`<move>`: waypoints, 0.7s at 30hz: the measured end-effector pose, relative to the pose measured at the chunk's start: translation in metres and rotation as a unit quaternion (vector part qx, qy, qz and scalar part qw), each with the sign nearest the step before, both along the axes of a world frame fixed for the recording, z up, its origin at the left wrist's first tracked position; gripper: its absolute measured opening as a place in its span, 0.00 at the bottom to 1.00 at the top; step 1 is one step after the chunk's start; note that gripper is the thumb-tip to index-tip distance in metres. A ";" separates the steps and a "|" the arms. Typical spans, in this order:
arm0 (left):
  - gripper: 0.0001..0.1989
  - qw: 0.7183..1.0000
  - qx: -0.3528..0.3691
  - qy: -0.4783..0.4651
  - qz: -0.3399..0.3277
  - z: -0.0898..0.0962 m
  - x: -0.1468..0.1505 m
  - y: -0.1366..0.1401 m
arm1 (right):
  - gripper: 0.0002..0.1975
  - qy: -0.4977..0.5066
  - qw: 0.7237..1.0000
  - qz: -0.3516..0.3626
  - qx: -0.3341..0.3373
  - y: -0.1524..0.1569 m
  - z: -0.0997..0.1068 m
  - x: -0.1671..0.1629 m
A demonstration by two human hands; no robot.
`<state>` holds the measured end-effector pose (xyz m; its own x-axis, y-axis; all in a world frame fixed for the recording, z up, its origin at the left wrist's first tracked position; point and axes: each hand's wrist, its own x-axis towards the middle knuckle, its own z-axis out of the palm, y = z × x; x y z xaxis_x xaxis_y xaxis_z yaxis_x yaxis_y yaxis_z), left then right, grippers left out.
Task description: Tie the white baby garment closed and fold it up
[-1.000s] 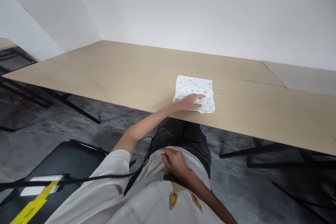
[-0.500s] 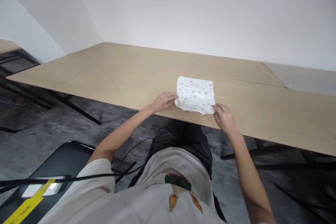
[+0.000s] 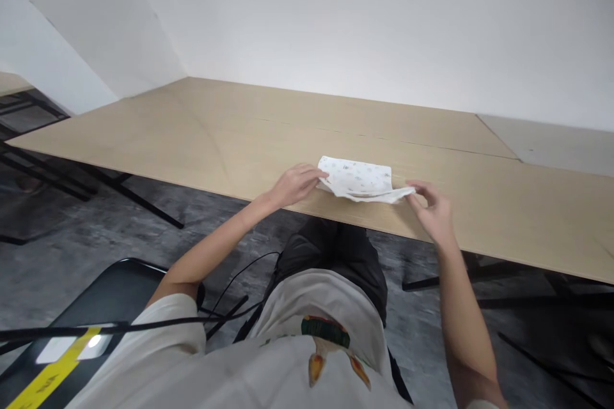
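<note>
Lifted since before: white patterned cloth (image 3: 361, 179)

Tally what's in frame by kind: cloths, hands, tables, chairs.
Patterned white cloth: 1, pinched by the left hand and the right hand
Hands: 2
Wooden table: 1, plus part of another at far left
Black chair: 1
Total: 5
</note>
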<state>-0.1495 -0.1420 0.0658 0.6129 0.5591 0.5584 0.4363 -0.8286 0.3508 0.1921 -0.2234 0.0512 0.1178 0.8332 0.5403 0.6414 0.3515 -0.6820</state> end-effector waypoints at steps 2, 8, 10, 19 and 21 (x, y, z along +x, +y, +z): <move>0.15 0.998 -0.027 -0.046 0.026 0.011 0.006 0.014 | 0.21 0.086 0.996 -0.020 -0.030 0.028 0.008 0.002; 0.18 0.971 -0.173 -0.126 0.107 -0.013 0.037 0.102 | 0.23 0.232 0.951 -0.081 -0.188 0.123 -0.008 0.009; 0.19 0.962 -0.206 -0.130 0.127 -0.032 0.046 0.125 | 0.22 0.238 0.940 -0.107 -0.218 0.138 -0.020 0.009; 0.17 0.945 -0.249 -0.136 0.165 -0.062 0.047 0.138 | 0.20 0.129 0.961 -0.125 -0.209 0.135 -0.034 0.009; 0.17 0.948 -0.241 -0.122 0.170 -0.062 0.046 0.139 | 0.19 0.084 0.967 -0.132 -0.203 0.134 -0.032 0.010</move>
<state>-0.1031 -0.0030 0.0038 0.2374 0.9273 0.2895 0.5062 -0.3724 0.7778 0.2020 -0.0897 0.0193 0.4126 0.9017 0.1291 0.5396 -0.1278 -0.8321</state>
